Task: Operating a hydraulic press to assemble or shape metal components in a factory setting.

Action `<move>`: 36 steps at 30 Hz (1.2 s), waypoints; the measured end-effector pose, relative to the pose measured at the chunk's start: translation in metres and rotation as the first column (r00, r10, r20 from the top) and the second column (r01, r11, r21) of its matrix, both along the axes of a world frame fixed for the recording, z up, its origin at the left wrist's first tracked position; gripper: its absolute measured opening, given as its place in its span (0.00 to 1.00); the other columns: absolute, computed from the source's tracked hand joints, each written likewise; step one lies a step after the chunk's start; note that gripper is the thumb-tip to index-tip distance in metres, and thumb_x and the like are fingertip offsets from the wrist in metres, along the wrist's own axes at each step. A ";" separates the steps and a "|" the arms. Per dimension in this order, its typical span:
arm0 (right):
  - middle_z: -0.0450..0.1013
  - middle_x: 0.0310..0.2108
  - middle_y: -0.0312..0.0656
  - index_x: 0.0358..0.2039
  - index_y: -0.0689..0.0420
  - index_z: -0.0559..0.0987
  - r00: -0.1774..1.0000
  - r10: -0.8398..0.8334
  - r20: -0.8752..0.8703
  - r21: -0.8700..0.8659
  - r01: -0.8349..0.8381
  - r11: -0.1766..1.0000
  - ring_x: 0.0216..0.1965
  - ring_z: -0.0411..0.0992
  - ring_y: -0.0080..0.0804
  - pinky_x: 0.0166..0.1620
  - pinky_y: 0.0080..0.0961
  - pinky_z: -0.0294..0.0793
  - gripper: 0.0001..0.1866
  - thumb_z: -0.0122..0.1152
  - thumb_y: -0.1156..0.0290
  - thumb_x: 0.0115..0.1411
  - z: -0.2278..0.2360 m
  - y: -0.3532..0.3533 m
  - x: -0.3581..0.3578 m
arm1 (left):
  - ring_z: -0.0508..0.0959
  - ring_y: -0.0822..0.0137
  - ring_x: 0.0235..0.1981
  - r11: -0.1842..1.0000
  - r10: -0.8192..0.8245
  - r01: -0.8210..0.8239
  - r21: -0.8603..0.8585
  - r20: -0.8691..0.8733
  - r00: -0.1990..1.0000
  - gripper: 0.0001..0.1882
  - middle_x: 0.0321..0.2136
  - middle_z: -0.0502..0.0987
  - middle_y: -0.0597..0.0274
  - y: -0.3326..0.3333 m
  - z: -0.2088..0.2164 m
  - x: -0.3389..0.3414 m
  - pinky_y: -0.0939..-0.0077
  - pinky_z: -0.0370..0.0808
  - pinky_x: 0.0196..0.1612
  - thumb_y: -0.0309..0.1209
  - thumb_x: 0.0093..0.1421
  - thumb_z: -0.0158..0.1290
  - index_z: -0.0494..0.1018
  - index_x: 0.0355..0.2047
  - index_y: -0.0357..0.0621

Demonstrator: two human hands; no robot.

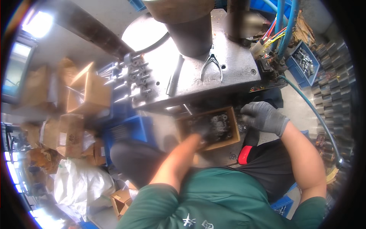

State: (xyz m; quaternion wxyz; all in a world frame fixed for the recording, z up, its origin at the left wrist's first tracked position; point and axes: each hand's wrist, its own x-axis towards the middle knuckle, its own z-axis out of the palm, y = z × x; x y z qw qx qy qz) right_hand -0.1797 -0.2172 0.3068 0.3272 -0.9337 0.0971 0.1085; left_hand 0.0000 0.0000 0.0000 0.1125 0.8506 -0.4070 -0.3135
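Note:
My left hand point(202, 128), in a dark glove, reaches into an open cardboard box point(236, 124) and is smeared by motion, so its fingers do not show. Dark metal parts point(220, 126) lie in the box beside it. My right hand point(264, 116), in a grey glove, is just past the box's right side with its fingers curled in. Whatever it may hold is hidden. Beyond both hands, spring-handled pliers point(212, 65) and a long dark bar point(175, 75) rest on a steel machine table point(236, 63).
A thick machine column point(190, 36) rises from the table. Rods and fittings point(138, 76) line its left end. Cardboard boxes point(87, 89) and a blue bin point(133, 129) stand at left. To the right are a blue bin of metal parts point(304, 63) and a hose point(314, 108).

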 end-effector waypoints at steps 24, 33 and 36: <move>0.80 0.38 0.51 0.43 0.57 0.84 0.988 0.058 -0.140 -0.200 -0.086 0.976 0.43 0.79 0.50 0.48 0.41 0.79 0.18 0.71 0.66 0.52 -0.013 0.013 -0.015 | 0.78 0.73 0.48 0.944 -0.146 -0.309 -0.118 -0.987 -0.068 0.24 0.47 0.80 0.64 -0.053 0.171 -0.060 0.73 0.77 0.49 0.41 0.65 0.59 0.75 0.57 0.43; 0.80 0.39 0.51 0.47 0.55 0.85 0.996 -0.050 -0.071 -0.144 0.039 0.989 0.45 0.79 0.51 0.51 0.42 0.78 0.19 0.68 0.65 0.55 0.013 -0.001 0.002 | 0.80 0.45 0.52 0.971 0.096 -0.082 0.223 -0.054 0.994 0.15 0.49 0.81 0.42 0.047 -0.015 0.062 0.55 0.77 0.54 0.31 0.64 0.53 0.80 0.49 0.39; 0.79 0.38 0.51 0.46 0.55 0.86 0.992 -0.036 -0.124 -0.146 0.018 0.989 0.45 0.79 0.51 0.51 0.42 0.78 0.18 0.69 0.64 0.56 0.011 -0.007 -0.007 | 0.79 0.45 0.56 0.982 0.074 -0.076 0.174 0.014 0.997 0.18 0.54 0.79 0.42 0.041 0.017 0.040 0.55 0.76 0.57 0.30 0.66 0.49 0.78 0.53 0.40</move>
